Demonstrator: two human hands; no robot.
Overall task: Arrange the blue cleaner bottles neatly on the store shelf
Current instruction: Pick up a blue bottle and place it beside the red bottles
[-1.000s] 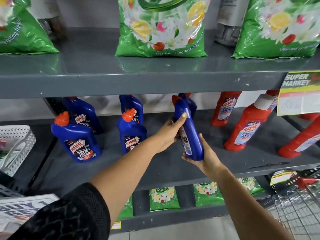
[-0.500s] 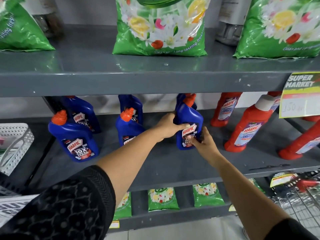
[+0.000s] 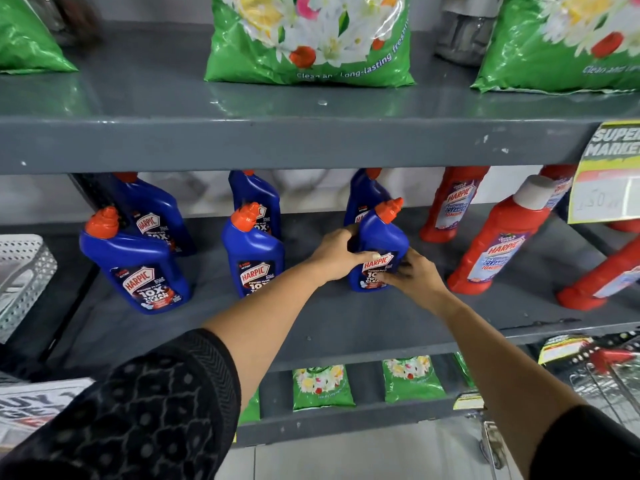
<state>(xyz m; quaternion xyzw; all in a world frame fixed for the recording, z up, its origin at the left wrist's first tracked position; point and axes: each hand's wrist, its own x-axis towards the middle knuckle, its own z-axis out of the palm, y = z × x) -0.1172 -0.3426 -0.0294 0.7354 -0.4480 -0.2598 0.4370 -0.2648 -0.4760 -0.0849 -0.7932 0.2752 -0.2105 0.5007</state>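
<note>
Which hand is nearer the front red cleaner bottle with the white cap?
Right hand, on the held blue bottle beside that red bottle. Left hand is on the blue bottle's far side.

Cleaner bottles [image 3: 138, 268] blue w/ orange-red caps [image 3: 103, 222], dark labels w/ red-white logo; bathroom cleaner bottles [image 3: 498, 251] red, one w/ white cap [image 3: 533, 191]. Shelf [image 3: 311, 140] grey; bags [image 3: 304, 39] green w/ white, yellow & pink flower print. Sleeve [image 3: 138, 417] black w/ dotted, chevron pattern; basket [image 3: 20, 271] white, perforated.
</note>
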